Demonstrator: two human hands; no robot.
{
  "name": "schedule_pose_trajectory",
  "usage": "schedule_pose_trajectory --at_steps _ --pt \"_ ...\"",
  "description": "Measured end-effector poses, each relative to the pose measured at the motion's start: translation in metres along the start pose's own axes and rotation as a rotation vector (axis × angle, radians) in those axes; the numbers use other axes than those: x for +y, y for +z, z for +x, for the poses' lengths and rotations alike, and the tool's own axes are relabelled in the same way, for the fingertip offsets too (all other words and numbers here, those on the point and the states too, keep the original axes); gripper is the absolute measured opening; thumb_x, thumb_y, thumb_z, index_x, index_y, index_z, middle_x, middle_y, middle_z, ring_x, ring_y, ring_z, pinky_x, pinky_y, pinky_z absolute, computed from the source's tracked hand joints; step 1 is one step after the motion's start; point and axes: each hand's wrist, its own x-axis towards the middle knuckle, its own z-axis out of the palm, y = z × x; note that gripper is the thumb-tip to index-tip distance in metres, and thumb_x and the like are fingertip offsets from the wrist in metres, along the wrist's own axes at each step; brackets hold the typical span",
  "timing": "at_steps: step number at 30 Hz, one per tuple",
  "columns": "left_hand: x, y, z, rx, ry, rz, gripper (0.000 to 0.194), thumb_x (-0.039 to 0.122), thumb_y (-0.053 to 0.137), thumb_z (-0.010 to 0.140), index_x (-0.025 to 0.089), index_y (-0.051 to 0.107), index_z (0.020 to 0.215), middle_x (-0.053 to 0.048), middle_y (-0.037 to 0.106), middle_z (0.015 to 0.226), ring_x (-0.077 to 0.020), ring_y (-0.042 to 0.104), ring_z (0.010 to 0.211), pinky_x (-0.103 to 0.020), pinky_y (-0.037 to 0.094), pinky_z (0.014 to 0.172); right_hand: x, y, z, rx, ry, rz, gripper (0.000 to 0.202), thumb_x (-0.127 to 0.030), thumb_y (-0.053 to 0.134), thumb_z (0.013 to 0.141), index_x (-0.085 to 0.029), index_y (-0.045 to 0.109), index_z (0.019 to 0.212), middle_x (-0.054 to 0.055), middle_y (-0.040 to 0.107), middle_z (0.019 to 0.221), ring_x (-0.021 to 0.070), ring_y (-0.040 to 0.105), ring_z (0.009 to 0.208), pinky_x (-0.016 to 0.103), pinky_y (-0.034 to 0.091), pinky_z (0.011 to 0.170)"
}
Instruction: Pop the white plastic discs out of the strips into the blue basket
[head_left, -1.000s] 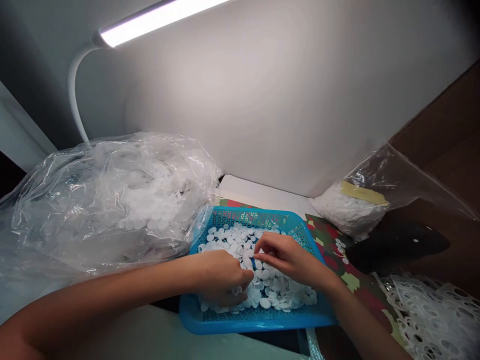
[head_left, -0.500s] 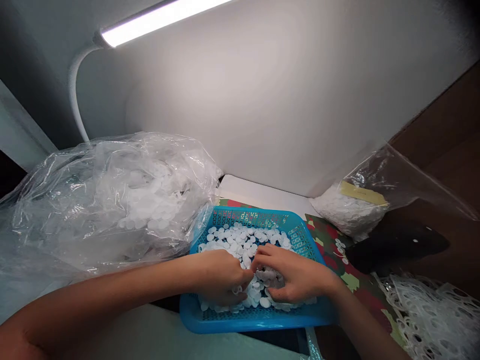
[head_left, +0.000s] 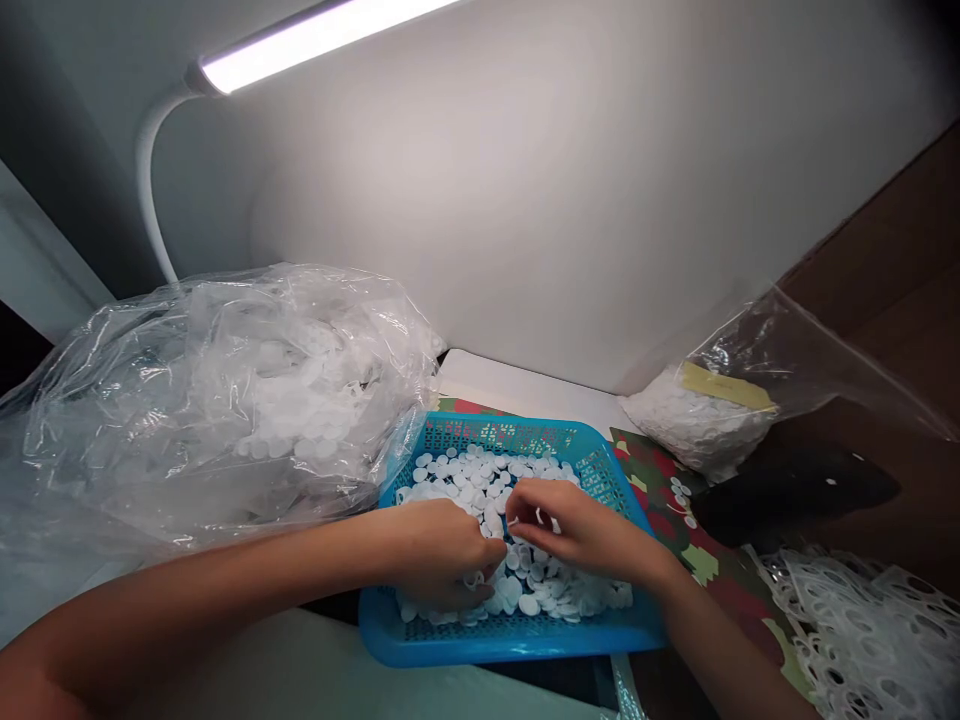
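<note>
A blue perforated basket (head_left: 517, 655) holds a spread of small white discs (head_left: 476, 480). Over its left half is my left hand (head_left: 448, 555), its fingers curled around a whitish ring-like piece (head_left: 474, 578) that shows between them. My right hand (head_left: 551, 520) is just to the right, above the discs, with thumb and fingers curled towards each other. Something small and white shows inside its curl, too small to name. The two hands are close together near the basket's middle.
A large clear bag (head_left: 225, 400) of white pieces lies at the left. At the right are a smaller bag (head_left: 697, 425) with a yellow label, a black object (head_left: 802, 490) and a pile of white ring-holed scraps (head_left: 877, 630). A lamp (head_left: 322, 45) hangs above.
The clump of discs under my right hand's fingers is no longer in its grasp. That hand has lifted slightly and its fingers have drawn together. My left hand has hardly moved.
</note>
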Motion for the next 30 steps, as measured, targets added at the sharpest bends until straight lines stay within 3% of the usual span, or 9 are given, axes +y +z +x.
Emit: schedule_pose_trajectory --at_steps 4,11,14,20,30 --pt "0.001 -0.002 0.000 -0.005 0.000 0.001 0.021 0.036 0.045 0.081 0.020 0.056 0.089 -0.001 0.059 0.054 -0.0175 0.052 0.042 -0.026 0.018 0.036 -0.003 -0.002 0.001 0.092 -0.002 -0.012 0.008 -0.018 0.044 0.085 -0.019 0.051 0.090 0.002 0.053 0.086 0.0115 0.048 0.070 0.024 0.039 0.064" --pt "0.000 -0.001 0.001 -0.002 -0.002 -0.005 0.018 0.034 0.046 0.081 0.021 0.056 0.088 -0.001 0.059 0.054 -0.0182 0.053 0.043 -0.027 0.020 0.037 0.001 -0.001 -0.005 -0.175 -0.004 -0.106 0.029 -0.032 0.064 0.069 -0.021 0.055 0.094 0.001 0.052 0.091 0.0140 0.049 0.075 0.024 0.037 0.063" --pt "0.000 0.000 0.001 -0.002 -0.002 -0.006 0.019 0.034 0.046 0.081 0.021 0.057 0.088 -0.001 0.059 0.054 -0.0180 0.053 0.043 -0.027 0.020 0.038 0.005 -0.001 -0.004 -0.221 -0.009 -0.108 0.030 -0.032 0.068 0.066 -0.021 0.056 0.092 0.001 0.052 0.090 0.0140 0.049 0.077 0.023 0.037 0.064" --pt "0.001 -0.001 0.001 -0.016 -0.010 -0.014 0.021 0.035 0.045 0.081 0.021 0.057 0.089 -0.001 0.059 0.054 -0.0179 0.053 0.044 -0.027 0.021 0.038 0.007 0.000 -0.002 -0.298 -0.056 -0.042 0.015 -0.028 0.064 0.073 -0.019 0.058 0.083 -0.001 0.056 0.076 0.0126 0.050 0.075 0.022 0.036 0.063" --pt "0.000 -0.001 0.001 -0.015 -0.006 -0.002 0.022 0.035 0.044 0.082 0.020 0.057 0.089 -0.001 0.059 0.053 -0.0174 0.053 0.043 -0.026 0.022 0.038 0.007 0.001 -0.003 -0.309 -0.050 -0.044 0.014 -0.031 0.061 0.076 -0.019 0.058 0.082 -0.001 0.059 0.073 0.0136 0.051 0.076 0.023 0.036 0.064"
